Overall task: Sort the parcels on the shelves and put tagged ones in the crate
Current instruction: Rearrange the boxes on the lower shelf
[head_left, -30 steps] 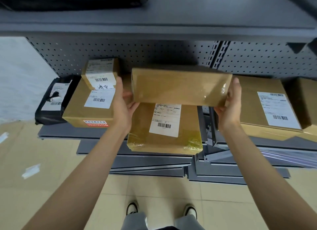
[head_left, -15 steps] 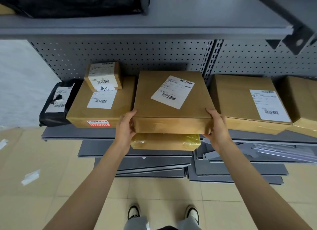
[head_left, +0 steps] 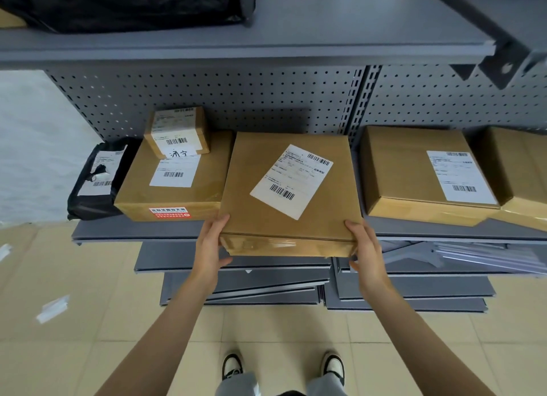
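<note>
Head view: two hands grip a flat cardboard parcel at the shelf's front edge.

Fingers of the left hand (head_left: 210,247) curl round the near left corner of the flat parcel (head_left: 291,194), thumb below and fingertips on top; the right hand (head_left: 366,255) clasps the near right corner the same way. That parcel lies label up, its white shipping label (head_left: 291,181) skewed, and its near end juts past the front edge of the grey shelf (head_left: 133,228). Just left of it sits a labelled brown box (head_left: 174,185) with a smaller box (head_left: 177,132) stacked on its back part, and a black bag parcel (head_left: 94,179) at the shelf's left end. Right of it lies another labelled box (head_left: 423,173). Loose grey shelf panels (head_left: 266,286) lie on the floor below.
</note>
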`<state>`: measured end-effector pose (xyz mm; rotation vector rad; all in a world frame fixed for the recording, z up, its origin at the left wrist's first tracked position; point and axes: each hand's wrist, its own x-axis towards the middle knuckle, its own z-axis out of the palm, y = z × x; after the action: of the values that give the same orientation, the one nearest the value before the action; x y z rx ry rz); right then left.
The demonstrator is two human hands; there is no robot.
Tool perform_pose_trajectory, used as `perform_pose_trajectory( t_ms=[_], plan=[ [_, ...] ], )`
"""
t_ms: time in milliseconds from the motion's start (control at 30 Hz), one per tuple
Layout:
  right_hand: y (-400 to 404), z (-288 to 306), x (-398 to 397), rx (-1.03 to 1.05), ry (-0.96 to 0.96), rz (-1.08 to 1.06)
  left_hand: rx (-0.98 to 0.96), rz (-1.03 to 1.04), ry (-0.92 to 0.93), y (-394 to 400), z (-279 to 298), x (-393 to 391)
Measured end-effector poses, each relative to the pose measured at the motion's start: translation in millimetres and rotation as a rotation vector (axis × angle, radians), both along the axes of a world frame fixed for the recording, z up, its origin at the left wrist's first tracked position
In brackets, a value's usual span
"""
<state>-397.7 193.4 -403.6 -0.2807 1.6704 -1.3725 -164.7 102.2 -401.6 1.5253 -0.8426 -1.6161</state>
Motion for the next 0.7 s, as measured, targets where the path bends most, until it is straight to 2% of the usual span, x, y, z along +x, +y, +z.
perform_pose_trajectory(
  t_ms=[67,167,433,700],
  plan=[
    [0,-2,3,0.065,-0.112,0.025,0.058,-0.037,0.052,2,2,-3],
    [-3,-2,4,0.025,-0.296,0.007,0.095,0.003,0.140,-3,3,-9],
    [-51,1,-11,-0.024,-0.253,0.010,0.112,0.066,0.221,-40,4,-31],
    [-97,3,-22,-0.037,-0.256,0.051,0.207,0.184,0.145,-83,16,-52]
  ],
)
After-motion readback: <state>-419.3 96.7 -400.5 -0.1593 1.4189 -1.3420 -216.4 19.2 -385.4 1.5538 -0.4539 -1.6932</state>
